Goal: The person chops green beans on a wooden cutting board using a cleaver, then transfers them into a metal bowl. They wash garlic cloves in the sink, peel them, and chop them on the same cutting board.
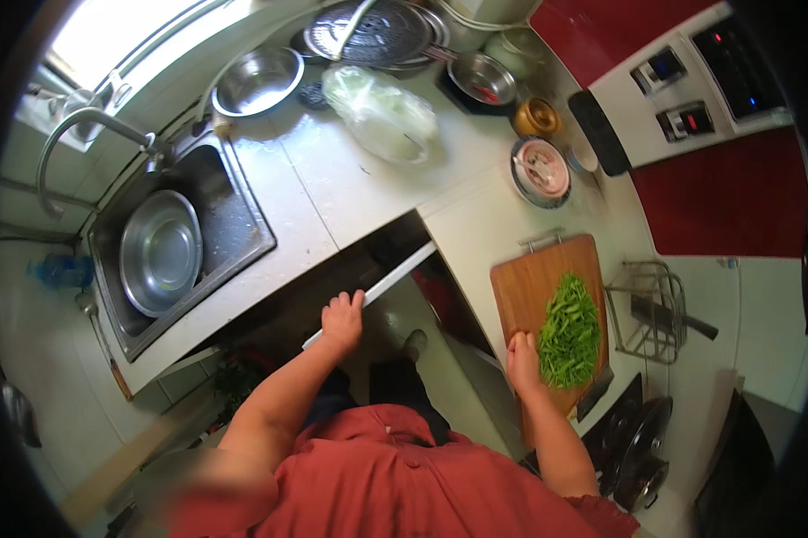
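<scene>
My left hand (342,323) is closed around the pale top edge of a cabinet door (397,272), which stands out from the dark opening under the counter. My right hand (522,360) rests with curled fingers at the near left edge of a wooden cutting board (521,289). Whether it grips the board or something small is hidden by the fingers. Beside that hand, chopped green vegetable pieces (570,333) lie heaped on the board. A dark cleaver blade (595,393) shows at the board's near right corner, partly covered.
A steel basin (162,252) sits in the sink (242,208) at left. Farther back are a metal bowl (259,81), a plastic bag of pale vegetable (380,114) and a bowl of pinkish food (543,171). A wire rack (649,313) holding a knife stands right of the board.
</scene>
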{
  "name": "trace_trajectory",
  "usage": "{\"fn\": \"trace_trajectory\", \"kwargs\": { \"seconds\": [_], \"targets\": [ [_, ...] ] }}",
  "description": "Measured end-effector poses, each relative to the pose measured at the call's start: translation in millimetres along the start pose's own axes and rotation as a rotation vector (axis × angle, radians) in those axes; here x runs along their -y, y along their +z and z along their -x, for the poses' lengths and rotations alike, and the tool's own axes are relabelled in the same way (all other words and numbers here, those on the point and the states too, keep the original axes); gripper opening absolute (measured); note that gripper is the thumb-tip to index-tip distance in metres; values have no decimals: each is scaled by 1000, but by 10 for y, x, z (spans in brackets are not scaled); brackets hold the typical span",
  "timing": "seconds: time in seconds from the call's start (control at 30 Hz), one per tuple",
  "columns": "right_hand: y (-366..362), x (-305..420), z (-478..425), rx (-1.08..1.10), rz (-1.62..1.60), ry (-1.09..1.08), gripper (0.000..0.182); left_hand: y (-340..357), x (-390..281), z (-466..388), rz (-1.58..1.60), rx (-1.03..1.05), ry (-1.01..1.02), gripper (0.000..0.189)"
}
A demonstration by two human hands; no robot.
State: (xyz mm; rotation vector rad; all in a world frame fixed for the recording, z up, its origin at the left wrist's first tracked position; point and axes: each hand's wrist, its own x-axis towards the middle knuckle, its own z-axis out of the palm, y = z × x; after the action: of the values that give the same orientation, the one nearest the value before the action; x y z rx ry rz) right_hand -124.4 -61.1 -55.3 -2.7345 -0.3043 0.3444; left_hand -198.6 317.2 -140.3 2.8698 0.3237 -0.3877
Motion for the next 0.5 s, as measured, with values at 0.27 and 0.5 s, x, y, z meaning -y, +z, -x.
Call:
{"fn": "trace_trajectory", "kwargs": {
  "seconds": [0.27,0.5],
  "targets": [
    [-124,45,22,10,-21,76,16,8,-359,148,188,274,-69,65],
    [-110,54,37,39,-61,103,17,532,-854,165,860,640,-122,63]
  ]
}}
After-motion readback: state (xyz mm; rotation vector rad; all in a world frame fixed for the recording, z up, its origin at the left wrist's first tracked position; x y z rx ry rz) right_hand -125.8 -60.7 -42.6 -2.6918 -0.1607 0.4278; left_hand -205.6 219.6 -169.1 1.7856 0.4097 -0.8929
